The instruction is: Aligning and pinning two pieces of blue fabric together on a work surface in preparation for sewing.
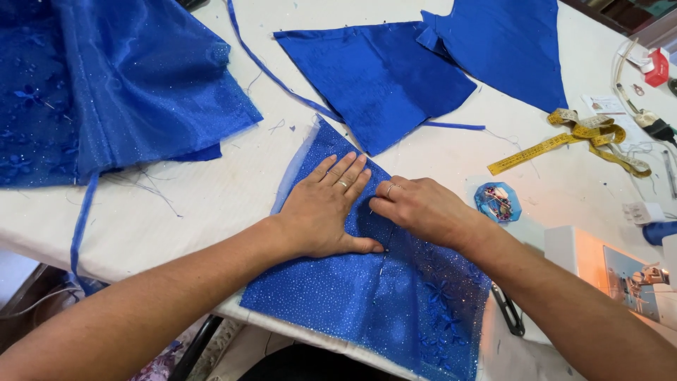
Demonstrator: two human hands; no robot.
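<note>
A large heap of blue glittery fabric (106,77) lies at the far left of the white surface (211,190), with two plain blue fabric pieces (381,77) beyond the middle. To the right lie a yellow tape measure (585,137), a small blue pin holder (498,202) and black scissors (509,310).

Glittery royal-blue fabric piece (331,296) with floral embroidery, plain blue panels (381,77), a yellow tape measure (585,137), white table (211,197).

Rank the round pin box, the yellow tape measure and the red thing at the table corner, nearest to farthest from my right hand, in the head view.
From the right hand:
1. Round pin box, just right of it.
2. Yellow tape measure, up and right.
3. Red thing, far top-right corner.
</note>
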